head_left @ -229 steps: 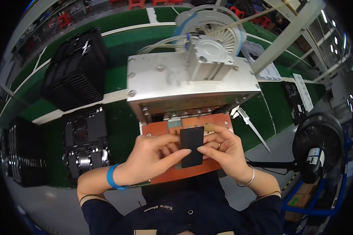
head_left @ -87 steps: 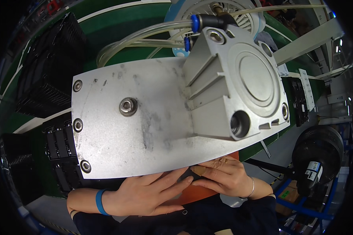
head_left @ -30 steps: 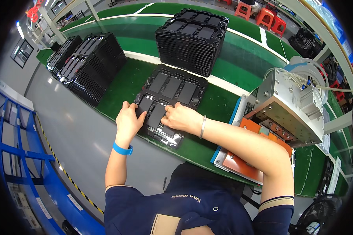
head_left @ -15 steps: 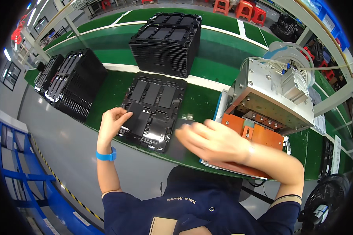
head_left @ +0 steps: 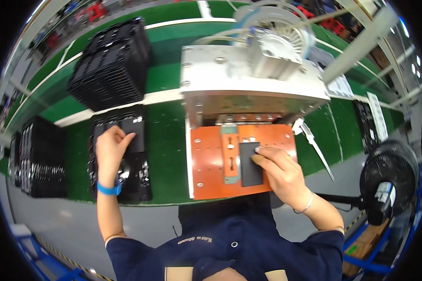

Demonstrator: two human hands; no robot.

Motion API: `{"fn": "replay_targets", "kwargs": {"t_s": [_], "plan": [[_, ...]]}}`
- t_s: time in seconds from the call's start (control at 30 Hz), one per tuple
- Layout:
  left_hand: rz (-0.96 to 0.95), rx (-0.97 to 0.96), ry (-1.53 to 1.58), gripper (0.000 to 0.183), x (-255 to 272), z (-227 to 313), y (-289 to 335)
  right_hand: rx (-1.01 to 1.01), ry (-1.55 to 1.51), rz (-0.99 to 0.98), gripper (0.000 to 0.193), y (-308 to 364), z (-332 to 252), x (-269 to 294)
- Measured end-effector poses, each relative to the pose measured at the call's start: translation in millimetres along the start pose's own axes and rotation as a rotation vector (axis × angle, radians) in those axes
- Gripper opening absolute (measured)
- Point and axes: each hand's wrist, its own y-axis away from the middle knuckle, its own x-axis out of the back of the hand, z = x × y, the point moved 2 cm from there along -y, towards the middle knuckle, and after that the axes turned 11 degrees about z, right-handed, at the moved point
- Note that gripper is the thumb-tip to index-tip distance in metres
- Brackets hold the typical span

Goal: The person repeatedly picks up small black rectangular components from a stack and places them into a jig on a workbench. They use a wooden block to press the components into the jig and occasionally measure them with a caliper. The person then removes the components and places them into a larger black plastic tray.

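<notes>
Black flat piece: the slim dark rectangle (head_left: 251,169) lies on or just above the orange plate (head_left: 207,161), its small metallic end pointing away from me; I cannot tell whether it is fully down.
My right hand: my right hand (head_left: 286,177) pinches the piece at its right edge, near the far end, between thumb and fingers.
Beside the piece: an orange strip (head_left: 230,164) with slots stands just to its left on the plate.
My left hand: my left hand (head_left: 109,150) is over the black tray (head_left: 139,180), thumb and fingers bent toward each other next to a dark piece (head_left: 136,136); I cannot tell whether they grip it.
Press: a silver metal machine (head_left: 215,72) rises behind the plate.
Right of the plate: a caliper (head_left: 316,150) lies slantwise on the green bench (head_left: 166,150).
Beyond my left hand: a tall stack of black trays (head_left: 110,68).
Far right: a black fan (head_left: 384,166).
</notes>
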Motion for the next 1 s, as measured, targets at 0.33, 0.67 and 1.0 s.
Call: {"fn": "replay_targets", "kwargs": {"t_s": [0.33, 0.67, 1.0], "plan": [[-0.460, -1.181, 0.529, 0.059, -1, 175, 85, -0.002, -0.087, 0.016, 0.026, -20, 19, -15], [-0.600, -1.199, 0.477, 0.061, -20, 171, 93, -0.050, -0.017, 0.024, 0.030, -21, 19, -20], [-0.579, -1.191, 0.487, 0.055, -21, 171, 91, -0.082, 0.044, 0.004, 0.025, -22, 19, -17]]}}
